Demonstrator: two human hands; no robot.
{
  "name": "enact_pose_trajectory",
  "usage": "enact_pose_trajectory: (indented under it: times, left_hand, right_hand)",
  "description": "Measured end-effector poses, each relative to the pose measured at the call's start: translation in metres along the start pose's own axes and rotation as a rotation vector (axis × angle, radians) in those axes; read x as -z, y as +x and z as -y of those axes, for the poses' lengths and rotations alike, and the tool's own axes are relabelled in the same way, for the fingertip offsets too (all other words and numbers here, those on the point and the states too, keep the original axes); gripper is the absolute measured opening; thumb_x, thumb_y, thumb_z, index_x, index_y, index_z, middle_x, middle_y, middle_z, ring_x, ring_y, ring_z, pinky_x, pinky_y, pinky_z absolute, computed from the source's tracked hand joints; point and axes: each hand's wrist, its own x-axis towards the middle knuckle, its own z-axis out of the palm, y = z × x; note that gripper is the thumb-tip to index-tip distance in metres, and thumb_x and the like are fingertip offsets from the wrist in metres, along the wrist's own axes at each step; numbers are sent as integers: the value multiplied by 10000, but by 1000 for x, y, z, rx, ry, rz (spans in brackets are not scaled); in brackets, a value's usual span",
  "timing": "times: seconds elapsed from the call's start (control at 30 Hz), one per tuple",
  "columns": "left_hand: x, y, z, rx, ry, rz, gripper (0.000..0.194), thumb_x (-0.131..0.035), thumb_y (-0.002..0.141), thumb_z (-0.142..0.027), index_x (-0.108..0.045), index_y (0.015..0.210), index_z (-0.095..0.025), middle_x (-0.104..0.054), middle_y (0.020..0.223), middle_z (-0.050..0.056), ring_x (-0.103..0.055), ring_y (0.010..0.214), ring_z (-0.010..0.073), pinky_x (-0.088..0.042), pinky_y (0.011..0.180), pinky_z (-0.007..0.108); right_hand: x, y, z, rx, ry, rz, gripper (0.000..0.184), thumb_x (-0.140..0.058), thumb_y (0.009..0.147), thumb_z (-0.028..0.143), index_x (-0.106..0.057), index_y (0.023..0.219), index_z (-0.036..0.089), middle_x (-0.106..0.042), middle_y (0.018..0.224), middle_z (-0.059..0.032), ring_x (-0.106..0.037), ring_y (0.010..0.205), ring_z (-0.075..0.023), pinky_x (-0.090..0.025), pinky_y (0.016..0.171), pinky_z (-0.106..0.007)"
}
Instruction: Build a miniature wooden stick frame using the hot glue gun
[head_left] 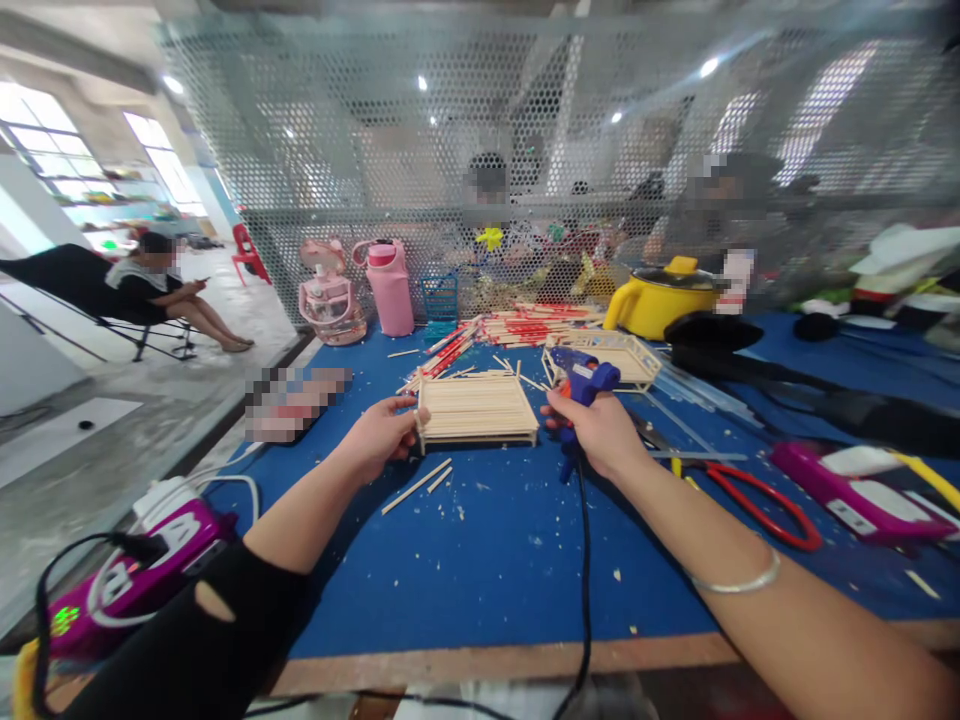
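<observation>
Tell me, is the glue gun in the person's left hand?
No, the blue glue gun is gripped in the right hand; the left hand holds the stick panel.

Blue-topped table (480, 580) with a bare wooden front edge, flecked with wood chips, carrying a flat stick panel (478, 408), loose sticks (417, 485), red-tipped stick pile (525, 325), red scissors (757, 500), yellow pot (660, 297), pink bottle (390, 287)

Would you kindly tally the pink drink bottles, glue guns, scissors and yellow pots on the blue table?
Pink drink bottles: 2, a squat one and a tall one.
Glue guns: 1, in the right hand.
Scissors: 1, red-handled.
Yellow pots: 1.
Total: 5
</observation>
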Motion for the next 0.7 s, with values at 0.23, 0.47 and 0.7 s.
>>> enact_pose_trajectory:
  times: [0.23, 0.47, 0.7]
  left_hand:
    - [0, -1, -1, 1, -146, 69, 303, -734, 691, -201, -601, 953, -125, -484, 539, -50, -392, 395, 34, -201, 328, 113]
    - [1, 1, -4, -34, -295, 95, 436, -736, 675, -138, -615, 1094, -135, -548, 592, -37, -422, 407, 27, -248, 335, 112]
    - [4, -1, -10, -81, -432, 54, 356, -686, 747, -126, -615, 1095, -164, -665, 757, -4, -550, 500, 37, -447, 442, 115]
  right_hand:
    - [3, -1, 7, -36, 26, -25, 301, -766, 602, 335, -546, 745, 187, -558, 563, 31, -566, 504, -118, -467, 444, -229]
    - [2, -2, 8, -56, 13, -9, 219, -704, 649, 301, -562, 770, 185, -514, 472, 49, -479, 418, -99, -405, 411, -224]
    - [10, 4, 14, -15, 112, -26, 235, -631, 600, 252, -590, 819, 176, -610, 697, 10, -472, 486, -91, -397, 442, -243]
